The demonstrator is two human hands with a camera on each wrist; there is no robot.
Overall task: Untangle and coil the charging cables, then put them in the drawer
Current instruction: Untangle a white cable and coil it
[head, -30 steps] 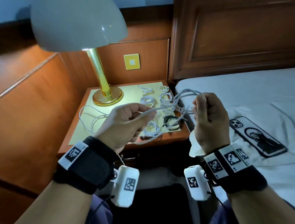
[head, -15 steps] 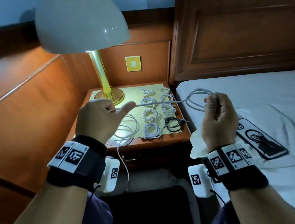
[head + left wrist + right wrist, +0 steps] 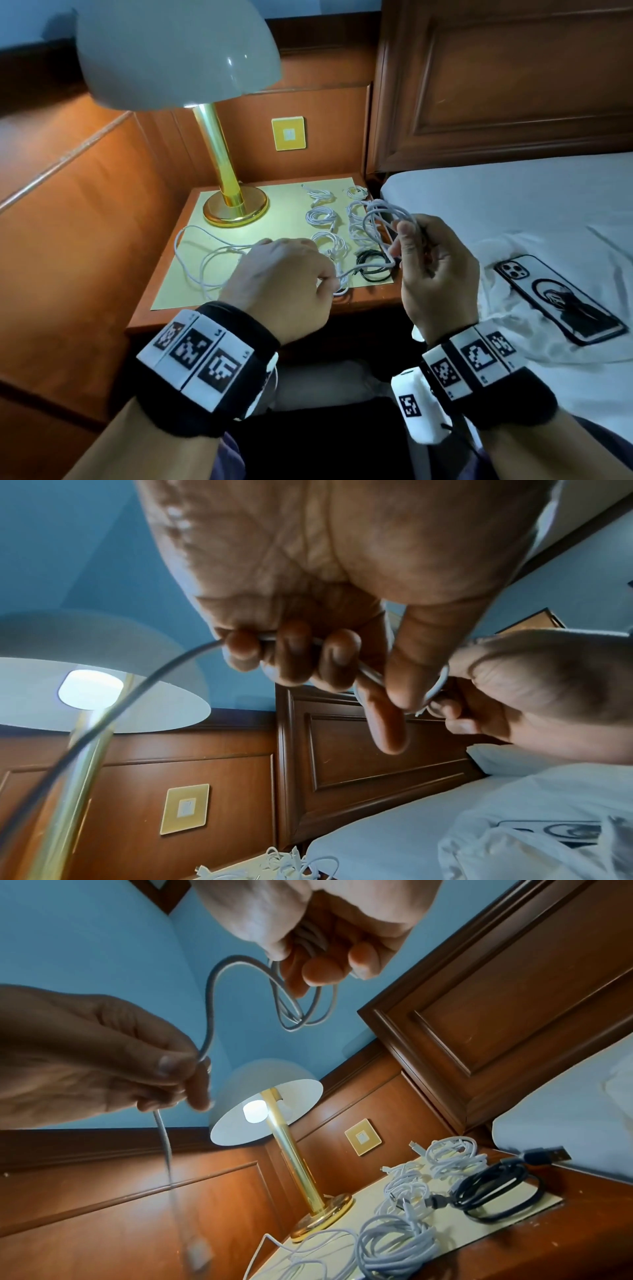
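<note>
A long white cable [image 3: 212, 263] trails loose over the yellow mat [image 3: 284, 205] on the nightstand. My left hand [image 3: 291, 277] pinches its free run between thumb and fingers [image 3: 377, 674], close to the right hand. My right hand [image 3: 435, 260] grips several finished loops of the same cable [image 3: 380, 216] [image 3: 301, 1004], held up above the nightstand's right edge. Several coiled white cables [image 3: 320, 217] [image 3: 394, 1242] and one coiled black cable [image 3: 373, 270] [image 3: 496, 1196] lie on the mat. No drawer front shows clearly.
A brass lamp [image 3: 233, 202] with a white shade [image 3: 174, 51] stands at the mat's back left. A bed with a white sheet [image 3: 513, 205] lies to the right, with a phone [image 3: 561, 298] on it. Wood panelling surrounds the nightstand [image 3: 164, 308].
My left hand has come back from the far left to just beside the right hand, bringing more cable. The right hand's bundle of loops has gained a turn.
</note>
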